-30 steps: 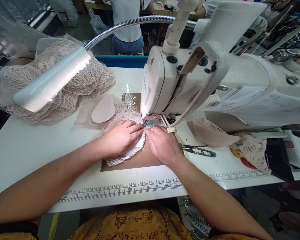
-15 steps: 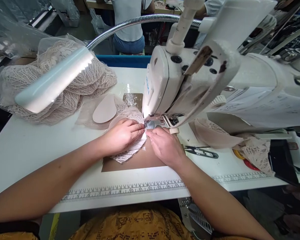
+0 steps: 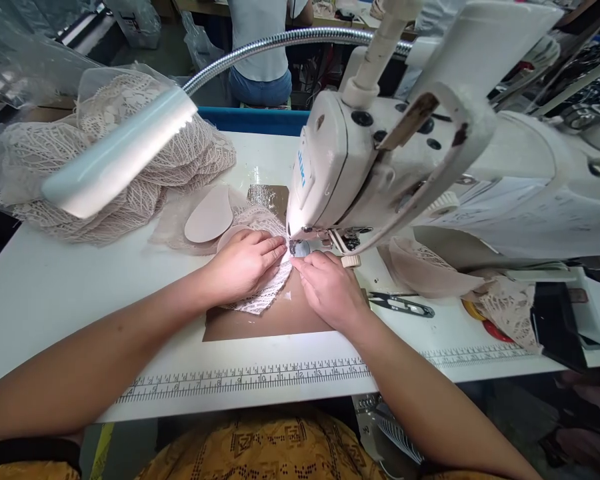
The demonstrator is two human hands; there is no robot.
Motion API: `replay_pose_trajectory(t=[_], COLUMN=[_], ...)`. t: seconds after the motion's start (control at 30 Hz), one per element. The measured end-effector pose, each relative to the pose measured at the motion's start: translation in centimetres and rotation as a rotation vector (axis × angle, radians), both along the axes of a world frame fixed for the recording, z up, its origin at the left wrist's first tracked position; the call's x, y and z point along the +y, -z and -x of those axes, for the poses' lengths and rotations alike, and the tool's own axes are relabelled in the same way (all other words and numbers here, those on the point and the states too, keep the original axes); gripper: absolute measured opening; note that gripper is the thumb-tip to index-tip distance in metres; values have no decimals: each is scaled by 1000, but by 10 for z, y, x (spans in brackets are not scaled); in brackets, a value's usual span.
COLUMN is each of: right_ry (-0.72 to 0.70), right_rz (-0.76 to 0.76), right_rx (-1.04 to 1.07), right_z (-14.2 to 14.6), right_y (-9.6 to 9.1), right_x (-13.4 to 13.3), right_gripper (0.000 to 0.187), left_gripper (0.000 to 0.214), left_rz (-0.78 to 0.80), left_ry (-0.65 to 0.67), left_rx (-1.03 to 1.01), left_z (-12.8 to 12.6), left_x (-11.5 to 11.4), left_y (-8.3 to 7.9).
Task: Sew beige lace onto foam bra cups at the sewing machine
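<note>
My left hand (image 3: 243,265) lies on a white lace piece (image 3: 263,297), fingers pressed together and pointing at the needle of the white sewing machine (image 3: 360,167). My right hand (image 3: 327,288) rests just right of it, fingertips pinching the lace edge near the presser foot (image 3: 300,248). The two hands almost touch in front of the needle. A beige foam cup (image 3: 209,215) lies behind my left hand on more lace.
A heap of beige lace (image 3: 130,160) sits at the back left under a gooseneck lamp (image 3: 115,153). Thread snips (image 3: 400,305) lie right of my right hand, with more lace pieces (image 3: 430,267) beyond. A printed ruler (image 3: 245,379) runs along the table's front edge. A seated person (image 3: 260,47) is behind.
The lace piece has moved away from me under the presser foot, with less of it showing below my hands. Both hands have followed it a little toward the needle.
</note>
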State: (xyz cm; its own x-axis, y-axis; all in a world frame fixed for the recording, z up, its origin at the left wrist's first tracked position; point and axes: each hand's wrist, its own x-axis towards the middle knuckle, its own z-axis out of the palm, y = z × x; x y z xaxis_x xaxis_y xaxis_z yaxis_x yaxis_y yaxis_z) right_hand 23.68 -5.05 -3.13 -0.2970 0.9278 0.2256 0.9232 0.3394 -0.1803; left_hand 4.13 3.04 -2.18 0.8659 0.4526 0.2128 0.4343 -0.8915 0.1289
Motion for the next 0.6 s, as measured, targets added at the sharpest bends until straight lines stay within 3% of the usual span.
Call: replay_pose_trajectory(t=[0.27, 0.5, 0.6], right_ry=[-28, -92, -129], right_rz=[-8, -7, -2], right_rx=[62, 145, 157], right_z=[-4, -6, -6], right_y=[-2, 0, 0], right_x=[-3, -8, -8], right_gripper=[32, 28, 27], left_gripper=[43, 37, 28], left_rz=[66, 252, 310], left_ry=[14, 50, 33], left_rx=[83, 49, 118], left_z=[10, 27, 25], left_x=[0, -8, -15], left_y=[-10, -48, -52])
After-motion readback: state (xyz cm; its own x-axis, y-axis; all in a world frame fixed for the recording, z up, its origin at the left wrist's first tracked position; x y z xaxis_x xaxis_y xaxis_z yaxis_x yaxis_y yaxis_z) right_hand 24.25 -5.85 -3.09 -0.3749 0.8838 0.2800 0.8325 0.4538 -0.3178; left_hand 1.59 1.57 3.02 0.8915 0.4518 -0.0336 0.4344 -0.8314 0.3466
